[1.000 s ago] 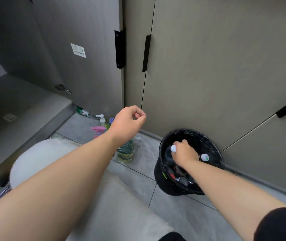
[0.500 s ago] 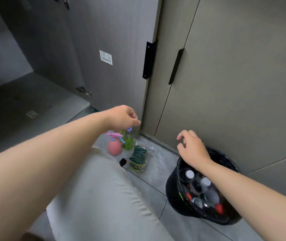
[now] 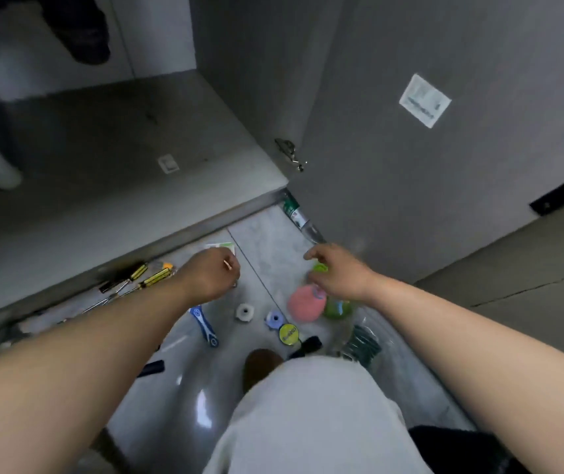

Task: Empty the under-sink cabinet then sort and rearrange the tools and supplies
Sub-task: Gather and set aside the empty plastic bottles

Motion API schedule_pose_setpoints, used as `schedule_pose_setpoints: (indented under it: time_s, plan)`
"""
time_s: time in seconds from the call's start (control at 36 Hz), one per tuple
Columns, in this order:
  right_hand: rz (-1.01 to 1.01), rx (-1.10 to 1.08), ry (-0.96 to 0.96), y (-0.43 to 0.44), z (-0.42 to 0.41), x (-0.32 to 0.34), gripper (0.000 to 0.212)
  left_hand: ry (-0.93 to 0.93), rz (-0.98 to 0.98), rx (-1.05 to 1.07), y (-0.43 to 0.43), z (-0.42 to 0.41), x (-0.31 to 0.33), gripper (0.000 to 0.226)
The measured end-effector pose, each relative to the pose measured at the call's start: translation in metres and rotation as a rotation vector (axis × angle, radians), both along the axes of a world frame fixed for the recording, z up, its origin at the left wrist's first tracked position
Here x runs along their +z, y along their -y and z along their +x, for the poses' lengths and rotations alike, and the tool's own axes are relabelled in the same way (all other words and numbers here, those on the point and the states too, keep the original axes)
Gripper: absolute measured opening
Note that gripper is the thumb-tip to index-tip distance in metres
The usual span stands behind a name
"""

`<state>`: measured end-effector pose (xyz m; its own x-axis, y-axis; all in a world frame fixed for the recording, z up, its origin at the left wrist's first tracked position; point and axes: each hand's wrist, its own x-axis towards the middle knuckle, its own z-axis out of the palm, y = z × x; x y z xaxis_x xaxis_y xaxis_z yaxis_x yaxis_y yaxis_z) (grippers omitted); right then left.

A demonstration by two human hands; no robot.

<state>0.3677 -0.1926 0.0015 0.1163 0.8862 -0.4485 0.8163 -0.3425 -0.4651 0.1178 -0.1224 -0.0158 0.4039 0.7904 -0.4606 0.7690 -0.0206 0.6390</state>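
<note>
Two hands out over the floor spread, right one nearest the bottles

Head view, the only one.

- The cabinet (image 3: 119,138) stood with its door (image 3: 410,186) swung open to the right. The supplies lay on the tiles in front of the sill, so I judged the emptying about done and the sorting in hand.
- My right hand (image 3: 338,273) hung released, fingers loosely bent and apart, with nothing in it. It sat directly over the cap of the green bottle (image 3: 337,308). I could not tell whether skin met cap.
- The pink spray bottle (image 3: 306,302) stood against the green one on its left, just below the right fingertips in frame.
- Both bottles stood upright, long axes pointing up at the camera. I judged any grasp would have to drop from above onto the necks.
- My left hand (image 3: 212,275) was clenched, across the tile joint and well apart from the bottles. A pale sliver showed at the knuckles, and I could not tell whether it was pinching something.
- The screwdrivers (image 3: 143,277) lay just left of that wrist, shafts running roughly along the sill, handles nearest the hand.
- Nearer my knee (image 3: 308,422) lay a blue-handled tool (image 3: 203,325), a white tape roll (image 3: 244,311), a bluish roll (image 3: 274,319) and a yellow disc (image 3: 288,333).
- One clear bottle (image 3: 297,217) lay on its side at the foot of the door, beyond the right hand.

Judgement: bottles to the right hand, screwdrivers to the left.
</note>
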Motion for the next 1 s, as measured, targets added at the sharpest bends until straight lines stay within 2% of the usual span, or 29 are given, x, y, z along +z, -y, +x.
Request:
schedule_pose_setpoints:
  time_s: [0.14, 0.28, 0.36, 0.44, 0.58, 0.64, 0.69, 0.78, 0.83, 0.92, 1.0]
  plan:
    - [-0.151, -0.050, 0.045, -0.075, -0.019, -0.075, 0.066, -0.016, -0.013, -0.062, -0.028, -0.012, -0.063, 0.034]
    - [-0.173, -0.170, 0.077, -0.125, -0.023, -0.137, 0.071, -0.022, -0.068, -0.057, -0.046, -0.013, -0.122, 0.048]
    - [-0.142, -0.235, 0.194, -0.146, -0.015, -0.162, 0.082, -0.085, -0.084, -0.078, -0.051, -0.010, -0.155, 0.064]
    - [-0.202, -0.248, 0.349, -0.159, -0.009, -0.178, 0.092, -0.191, -0.083, -0.120, -0.052, -0.006, -0.175, 0.078]
    - [-0.239, -0.340, 0.490, -0.171, -0.011, -0.190, 0.101, -0.262, -0.035, -0.155, -0.056, 0.000, -0.188, 0.087]
    - [-0.253, -0.335, 0.532, -0.171, -0.016, -0.192, 0.103, -0.266, -0.007, -0.141, -0.057, 0.000, -0.188, 0.086]
    - [-0.233, -0.230, 0.634, -0.164, -0.026, -0.192, 0.095, -0.252, 0.081, -0.108, -0.058, 0.002, -0.189, 0.078]
    - [-0.041, -0.013, 0.752, -0.149, -0.044, -0.192, 0.076, -0.215, 0.185, -0.002, -0.058, 0.008, -0.188, 0.061]
    - [0.094, 0.031, 0.760, -0.146, -0.054, -0.191, 0.066, -0.167, 0.199, 0.071, -0.056, 0.010, -0.190, 0.053]
    - [0.114, -0.063, 0.749, -0.150, -0.055, -0.186, 0.074, -0.126, 0.235, 0.139, -0.059, 0.012, -0.196, 0.039]
    - [-0.111, -0.212, 0.607, -0.154, -0.048, -0.186, 0.093, -0.052, 0.244, 0.250, -0.061, 0.014, -0.192, 0.021]
